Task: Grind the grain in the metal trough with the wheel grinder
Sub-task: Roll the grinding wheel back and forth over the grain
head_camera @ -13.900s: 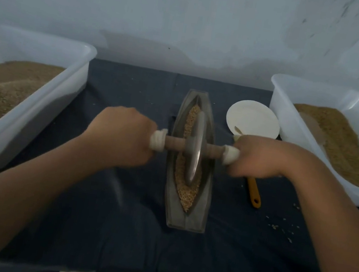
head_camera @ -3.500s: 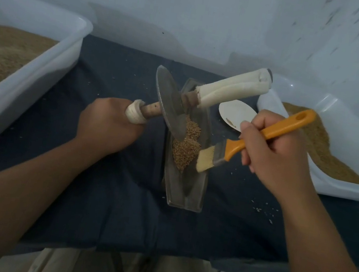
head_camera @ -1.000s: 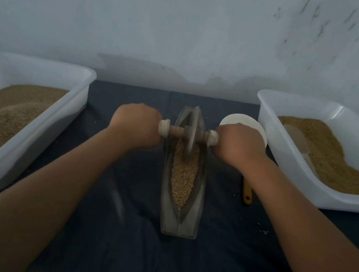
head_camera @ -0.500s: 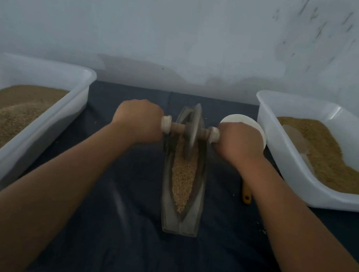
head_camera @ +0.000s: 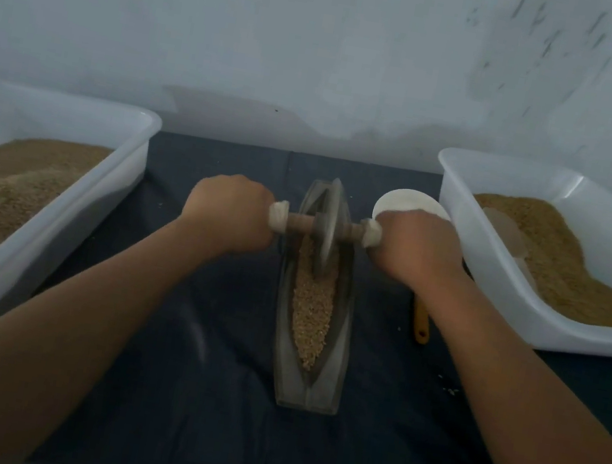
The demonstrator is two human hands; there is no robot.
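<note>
A dark blue cloth-covered counter (head_camera: 188, 394) fills the lower half of the frame against a pale wall. A large white plastic tub (head_camera: 65, 232) sits at the left edge and a second white plastic tub (head_camera: 496, 296) at the right edge, each holding a heap of brown grain. Between them, at the centre, lies the long boat-shaped grey metal trough (head_camera: 336, 358), its length running away from the viewer, with a strip of tan grain (head_camera: 312, 305) along its channel. The grey metal wheel grinder on a wooden axle (head_camera: 328, 231) stands upright in the far end of the trough, its rim down in the grain. The left hand (head_camera: 228, 213) has its fingers clenched round the left handle, and the right hand (head_camera: 415, 246) grasps the right handle the same way. A round white dish (head_camera: 402, 203) shows just behind the right hand. An orange handle (head_camera: 421, 324) pokes out below the right wrist, with a few loose grains nearby.
</note>
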